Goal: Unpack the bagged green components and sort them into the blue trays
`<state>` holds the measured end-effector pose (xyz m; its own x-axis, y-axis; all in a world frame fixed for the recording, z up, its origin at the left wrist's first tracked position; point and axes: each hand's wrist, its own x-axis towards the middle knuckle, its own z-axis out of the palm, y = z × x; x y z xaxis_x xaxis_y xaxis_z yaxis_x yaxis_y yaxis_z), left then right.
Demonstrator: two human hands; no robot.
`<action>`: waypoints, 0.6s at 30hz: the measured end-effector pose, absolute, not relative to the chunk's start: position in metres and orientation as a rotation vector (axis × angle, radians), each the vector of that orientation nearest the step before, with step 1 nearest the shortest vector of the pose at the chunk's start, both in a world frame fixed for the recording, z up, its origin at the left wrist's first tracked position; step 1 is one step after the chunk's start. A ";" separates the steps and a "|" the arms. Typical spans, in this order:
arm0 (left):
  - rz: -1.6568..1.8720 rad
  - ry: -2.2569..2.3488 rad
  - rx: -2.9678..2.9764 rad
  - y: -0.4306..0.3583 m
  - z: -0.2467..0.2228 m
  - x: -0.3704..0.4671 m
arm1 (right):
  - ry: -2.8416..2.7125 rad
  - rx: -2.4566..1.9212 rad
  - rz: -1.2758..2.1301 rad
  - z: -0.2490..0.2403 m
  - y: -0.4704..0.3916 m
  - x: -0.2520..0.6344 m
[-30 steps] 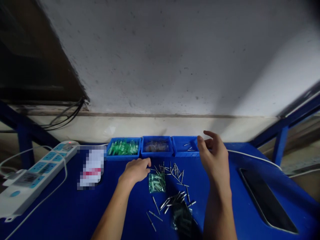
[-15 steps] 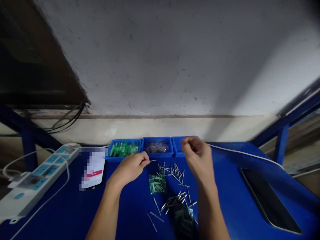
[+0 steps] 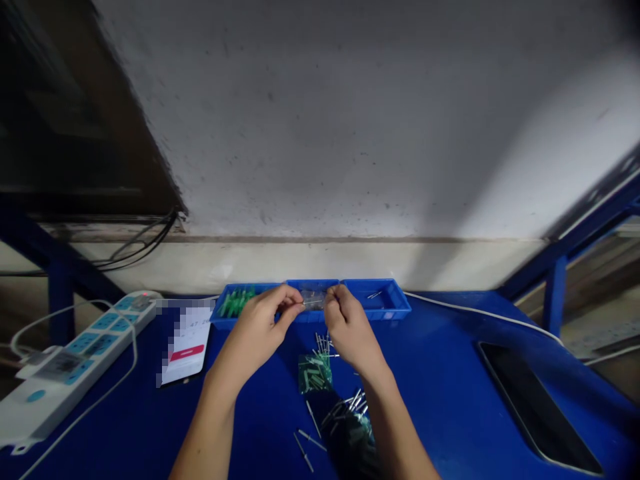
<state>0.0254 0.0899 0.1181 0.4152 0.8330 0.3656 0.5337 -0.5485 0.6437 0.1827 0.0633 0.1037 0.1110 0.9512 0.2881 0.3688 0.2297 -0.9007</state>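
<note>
My left hand (image 3: 267,320) pinches a thin metal rivet (image 3: 313,302), its shank pointing right, in front of the middle blue bin (image 3: 313,282). Facing it is my right hand (image 3: 347,323), fingers closed near the rivet's far end; whatever they hold is hidden. A few slim metal pieces (image 3: 374,294) lie in the right blue bin (image 3: 400,311). Below my hands, loose rivets (image 3: 350,405) are spread on the blue table (image 3: 430,407), partly covered by my right forearm. Beside them lies a small green-tinted bag (image 3: 315,373) of pale pieces.
Green packets (image 3: 237,301) fill the left blue bin (image 3: 220,320). A lit phone (image 3: 189,347) and a white power strip (image 3: 85,360) with a looping cable are on the left. On the right lies a dark phone-like slab (image 3: 537,407). A white cable (image 3: 480,307) runs along the back.
My right hand has moved left from over the right bin to the middle one, close to my left hand. My left hand has risen slightly, still pinching the rivet. The right bin's inside now shows.
</note>
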 end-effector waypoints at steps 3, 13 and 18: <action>0.955 1.152 2.257 0.088 0.119 0.026 | -1.414 -1.306 0.716 0.103 0.063 0.181; 1.026 1.122 2.254 0.080 0.125 0.034 | -1.496 -1.279 0.782 0.114 0.055 0.184; 1.059 1.098 2.153 0.076 0.129 0.035 | -1.559 -1.206 0.776 0.119 0.051 0.189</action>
<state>0.0351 0.0760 0.1290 0.3731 0.8303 0.4140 0.4433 -0.5515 0.7067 0.1893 0.0514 0.1190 -0.0274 0.9500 0.3109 0.3241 0.3027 -0.8963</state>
